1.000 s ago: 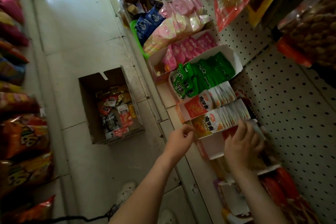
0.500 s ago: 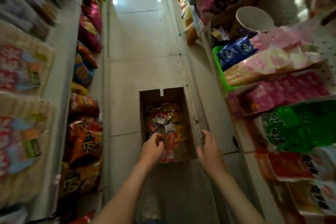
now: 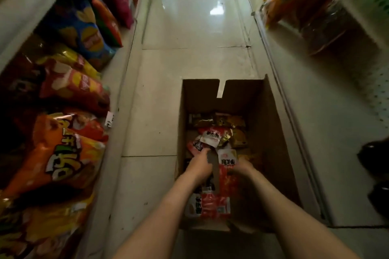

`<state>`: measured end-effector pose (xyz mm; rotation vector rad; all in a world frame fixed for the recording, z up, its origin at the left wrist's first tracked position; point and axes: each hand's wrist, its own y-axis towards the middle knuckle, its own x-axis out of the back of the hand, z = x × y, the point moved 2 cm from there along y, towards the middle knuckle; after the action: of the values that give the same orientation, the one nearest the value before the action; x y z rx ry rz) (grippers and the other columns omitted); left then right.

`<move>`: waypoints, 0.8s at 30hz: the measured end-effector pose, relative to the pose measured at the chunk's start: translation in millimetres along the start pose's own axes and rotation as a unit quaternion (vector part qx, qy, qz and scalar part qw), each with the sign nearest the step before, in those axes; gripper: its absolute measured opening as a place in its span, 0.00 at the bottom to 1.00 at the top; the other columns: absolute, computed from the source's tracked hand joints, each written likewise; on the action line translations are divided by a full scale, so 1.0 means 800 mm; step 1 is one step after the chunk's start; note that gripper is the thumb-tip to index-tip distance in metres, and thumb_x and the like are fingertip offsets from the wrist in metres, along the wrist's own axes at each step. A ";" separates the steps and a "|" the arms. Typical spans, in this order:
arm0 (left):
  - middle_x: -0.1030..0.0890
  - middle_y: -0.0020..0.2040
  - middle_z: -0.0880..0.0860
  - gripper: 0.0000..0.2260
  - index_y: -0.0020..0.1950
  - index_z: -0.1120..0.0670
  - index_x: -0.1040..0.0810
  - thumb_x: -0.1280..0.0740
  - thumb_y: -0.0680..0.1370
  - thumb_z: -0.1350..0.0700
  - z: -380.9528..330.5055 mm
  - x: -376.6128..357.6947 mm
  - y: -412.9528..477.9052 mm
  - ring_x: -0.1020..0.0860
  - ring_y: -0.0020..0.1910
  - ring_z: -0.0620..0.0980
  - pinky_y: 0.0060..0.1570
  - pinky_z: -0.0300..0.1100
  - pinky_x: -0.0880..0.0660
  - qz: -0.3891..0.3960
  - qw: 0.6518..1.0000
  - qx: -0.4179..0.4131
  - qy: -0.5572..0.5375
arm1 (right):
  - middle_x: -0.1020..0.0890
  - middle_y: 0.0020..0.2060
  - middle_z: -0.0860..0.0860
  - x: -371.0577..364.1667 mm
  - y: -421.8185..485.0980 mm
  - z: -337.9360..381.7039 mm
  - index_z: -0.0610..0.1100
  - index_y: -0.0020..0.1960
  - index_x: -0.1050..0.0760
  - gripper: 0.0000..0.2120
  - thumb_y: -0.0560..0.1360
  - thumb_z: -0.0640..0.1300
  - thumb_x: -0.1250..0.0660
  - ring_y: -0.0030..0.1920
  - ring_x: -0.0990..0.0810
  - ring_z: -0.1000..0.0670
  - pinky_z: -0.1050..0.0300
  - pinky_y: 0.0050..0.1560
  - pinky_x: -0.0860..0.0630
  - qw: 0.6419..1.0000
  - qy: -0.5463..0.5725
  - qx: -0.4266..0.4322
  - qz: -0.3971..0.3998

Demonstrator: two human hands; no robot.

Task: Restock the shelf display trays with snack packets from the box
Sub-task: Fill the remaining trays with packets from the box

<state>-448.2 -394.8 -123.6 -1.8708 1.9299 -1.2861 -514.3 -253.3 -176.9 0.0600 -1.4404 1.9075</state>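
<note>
Your left hand (image 3: pixel 200 164) curls its fingers on packets (image 3: pixel 212 139) in the box (image 3: pixel 271 132), your right hand (image 3: pixel 242 166) blurs beyond telling, so a shallow grab could let slick packets slip and drop

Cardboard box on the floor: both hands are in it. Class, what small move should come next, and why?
Probably grip a few snack packets and lift them out. The left hand and right hand are down among them in the cardboard box; any grip is too blurred to tell.
</note>
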 end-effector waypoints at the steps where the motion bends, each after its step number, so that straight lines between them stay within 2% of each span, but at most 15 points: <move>1: 0.29 0.69 0.59 0.22 0.75 0.52 0.39 0.41 0.81 0.57 -0.001 0.000 0.013 0.26 0.63 0.58 0.59 0.47 0.26 0.003 1.000 -0.001 0.013 | 0.28 0.66 0.40 -0.001 0.012 0.002 0.38 0.72 0.37 0.27 0.77 0.43 0.33 0.65 0.27 0.43 0.52 0.65 0.29 1.000 -0.005 -0.013 0.008; 4: 0.28 0.68 0.59 0.22 0.74 0.52 0.38 0.42 0.80 0.57 0.009 -0.013 0.044 0.26 0.62 0.59 0.61 0.51 0.27 0.002 0.999 -0.001 0.041 | 0.34 0.70 0.39 -0.019 0.048 0.003 0.38 0.74 0.44 0.28 0.79 0.41 0.36 0.69 0.32 0.42 0.51 0.66 0.32 1.000 0.020 -0.020 0.013; 6: 0.30 0.69 0.61 0.22 0.74 0.53 0.38 0.41 0.80 0.57 0.011 -0.019 0.054 0.26 0.61 0.60 0.61 0.51 0.27 0.008 0.999 0.004 0.051 | 0.38 0.73 0.40 -0.032 0.060 -0.004 0.40 0.76 0.47 0.33 0.77 0.42 0.33 0.71 0.35 0.41 0.51 0.67 0.32 0.999 0.002 -0.016 -0.032; 7: 0.30 0.69 0.61 0.23 0.74 0.54 0.39 0.40 0.80 0.56 0.012 -0.023 0.057 0.26 0.61 0.60 0.60 0.50 0.27 0.015 0.998 0.001 0.058 | 0.35 0.71 0.41 -0.039 0.064 -0.011 0.41 0.75 0.45 0.33 0.77 0.42 0.32 0.70 0.33 0.42 0.52 0.65 0.31 0.998 0.012 -0.017 -0.062; 9: 0.28 0.68 0.61 0.25 0.75 0.57 0.41 0.39 0.80 0.55 0.011 -0.024 0.059 0.26 0.62 0.60 0.59 0.50 0.28 0.030 0.997 -0.002 0.075 | 0.26 0.63 0.42 -0.045 0.073 -0.021 0.41 0.69 0.33 0.21 0.78 0.41 0.35 0.62 0.25 0.43 0.54 0.59 0.27 0.995 0.057 -0.015 -0.085; 11: 0.29 0.69 0.61 0.26 0.76 0.58 0.43 0.38 0.80 0.54 0.014 -0.020 0.065 0.27 0.64 0.59 0.62 0.49 0.28 0.018 0.998 0.010 0.063 | 0.21 0.54 0.43 -0.040 0.078 -0.019 0.38 0.61 0.26 0.12 0.77 0.37 0.36 0.52 0.21 0.44 0.52 0.54 0.23 0.991 0.126 0.013 -0.038; 14: 0.34 0.73 0.57 0.32 0.78 0.58 0.47 0.36 0.79 0.53 0.020 -0.016 0.068 0.29 0.67 0.58 0.65 0.48 0.30 -0.016 0.998 0.062 0.010 | 0.19 0.44 0.44 -0.021 0.060 -0.008 0.39 0.54 0.24 0.07 0.76 0.33 0.36 0.43 0.20 0.46 0.52 0.46 0.22 0.964 0.254 0.035 0.070; 15: 0.33 0.72 0.57 0.32 0.78 0.58 0.46 0.35 0.79 0.54 0.023 -0.016 0.069 0.29 0.67 0.57 0.64 0.47 0.29 -0.027 0.996 0.079 -0.011 | 0.18 0.44 0.44 -0.019 0.055 -0.006 0.39 0.53 0.24 0.07 0.77 0.33 0.36 0.43 0.19 0.46 0.51 0.46 0.22 0.954 0.281 0.042 0.096; 17: 0.27 0.67 0.57 0.25 0.72 0.59 0.34 0.34 0.78 0.53 0.025 -0.017 0.066 0.26 0.63 0.56 0.58 0.43 0.26 -0.037 0.995 0.088 -0.020 | 0.18 0.45 0.45 -0.019 0.047 -0.003 0.40 0.56 0.25 0.08 0.78 0.36 0.36 0.45 0.19 0.47 0.52 0.45 0.22 0.941 0.303 0.062 0.137; 19: 0.22 0.63 0.57 0.18 0.66 0.58 0.26 0.37 0.80 0.52 0.026 -0.015 0.068 0.23 0.60 0.57 0.52 0.43 0.25 -0.034 0.996 0.078 0.028 | 0.18 0.48 0.46 -0.025 0.047 -0.002 0.41 0.58 0.24 0.10 0.78 0.42 0.35 0.48 0.19 0.48 0.54 0.47 0.22 0.947 0.262 0.081 0.169; 20: 0.21 0.61 0.56 0.16 0.64 0.57 0.24 0.38 0.80 0.51 0.026 -0.013 0.067 0.22 0.58 0.56 0.48 0.42 0.26 -0.038 0.994 0.078 0.063 | 0.19 0.51 0.46 -0.028 0.048 -0.002 0.42 0.59 0.24 0.12 0.78 0.45 0.34 0.51 0.20 0.48 0.51 0.53 0.23 0.955 0.211 0.088 0.191; 22: 0.21 0.60 0.56 0.15 0.63 0.56 0.23 0.40 0.80 0.50 0.030 -0.011 0.067 0.22 0.57 0.56 0.45 0.41 0.28 -0.056 0.988 0.083 0.120 | 0.22 0.58 0.47 -0.035 0.043 -0.005 0.45 0.61 0.27 0.18 0.75 0.52 0.32 0.59 0.24 0.47 0.47 0.64 0.28 0.970 0.035 0.081 0.228; 24: 0.21 0.59 0.57 0.14 0.61 0.58 0.22 0.40 0.80 0.54 0.030 -0.008 0.061 0.22 0.56 0.58 0.49 0.45 0.26 -0.077 0.980 0.091 0.161 | 0.26 0.63 0.46 -0.045 0.042 -0.012 0.46 0.66 0.31 0.23 0.75 0.53 0.32 0.63 0.27 0.46 0.48 0.66 0.31 0.958 -0.137 0.029 0.249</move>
<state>-467.4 -407.4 -172.9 -1.8422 1.7557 -1.8440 -503.4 -267.1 -224.1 -0.0133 -1.7011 2.4271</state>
